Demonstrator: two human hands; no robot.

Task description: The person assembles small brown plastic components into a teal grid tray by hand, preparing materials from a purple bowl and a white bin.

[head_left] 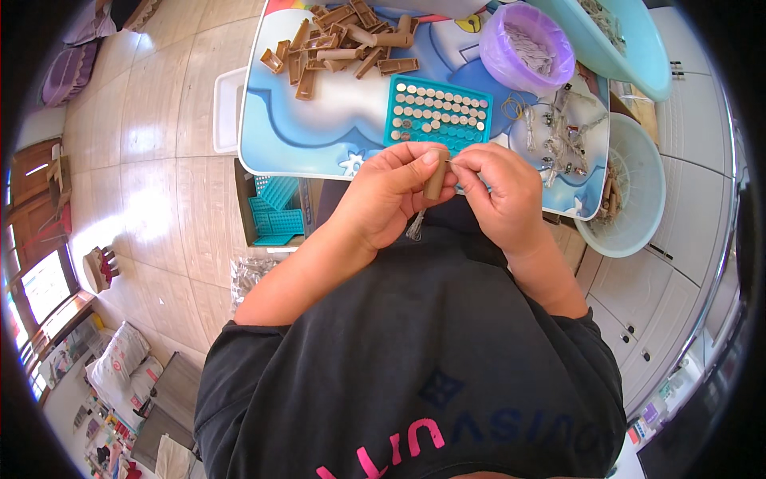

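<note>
Near the table's front edge, my left hand [387, 184] has its fingers wrapped round a brown plastic tube [435, 182], held upright. Just right of the tube's top, my right hand [503, 191] is closed in a pinch; what its fingertips hold is too small to make out. A bundle of thin silvery wire [415, 227] hangs below my left hand. Directly beyond both hands lies a teal tray [390, 112] with rows of round silver button cells, its nearest part partly covered by my fingers. At the far left of the table, brown plastic casings [343, 54] lie in a loose pile.
A purple-lined tub [488, 54] of wire bundles stands at the back right, beside a large light-blue basin [650, 56]. Tangled wires with small metal parts [558, 132] lie on the right. A pale basin [650, 184] stands past the right edge; a box of teal trays [275, 211] sits lower left.
</note>
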